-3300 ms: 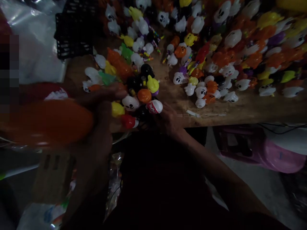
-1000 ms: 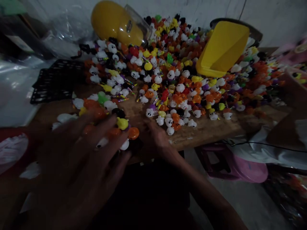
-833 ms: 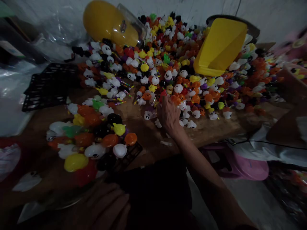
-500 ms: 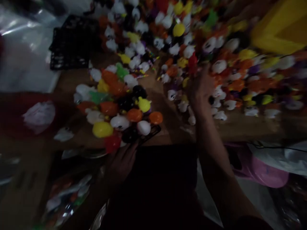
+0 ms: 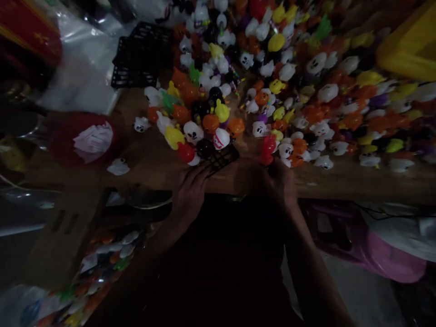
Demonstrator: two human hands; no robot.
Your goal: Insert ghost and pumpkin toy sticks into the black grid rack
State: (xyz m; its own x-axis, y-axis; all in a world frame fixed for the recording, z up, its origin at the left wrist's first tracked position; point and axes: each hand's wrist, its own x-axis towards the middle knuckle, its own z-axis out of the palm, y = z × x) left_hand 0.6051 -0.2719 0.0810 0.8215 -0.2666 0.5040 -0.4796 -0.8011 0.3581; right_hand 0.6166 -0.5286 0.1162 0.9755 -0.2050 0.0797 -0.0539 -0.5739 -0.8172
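Note:
My left hand [image 5: 190, 187] lies with fingers stretched over the near left edge of a black grid tray [image 5: 223, 161]. Small plastic toys crowd that tray, among them a white ghost-faced one [image 5: 193, 132], an orange pumpkin [image 5: 211, 123], a yellow one [image 5: 174, 137] and a round red one [image 5: 186, 153]. At the table's front edge, my right hand [image 5: 282, 184] is closed, its fingertips on a red toy figure [image 5: 268, 149]. Its thumb side is dark, so the grip is partly hidden. Beside it lies a white skull-faced toy [image 5: 285, 150].
A large heap of mixed toys [image 5: 329, 93] spreads across the back and right of the wooden table [image 5: 132, 168]. More black grid trays [image 5: 136, 59] lie at back left, near a red bowl [image 5: 64, 141] holding white paper slips. A pink plastic stool [image 5: 384, 254] stands below right.
My right hand has come back from the heap toward the table's front edge, bringing the red toy figure with it. My left hand stays at the tray. The camera view has shifted.

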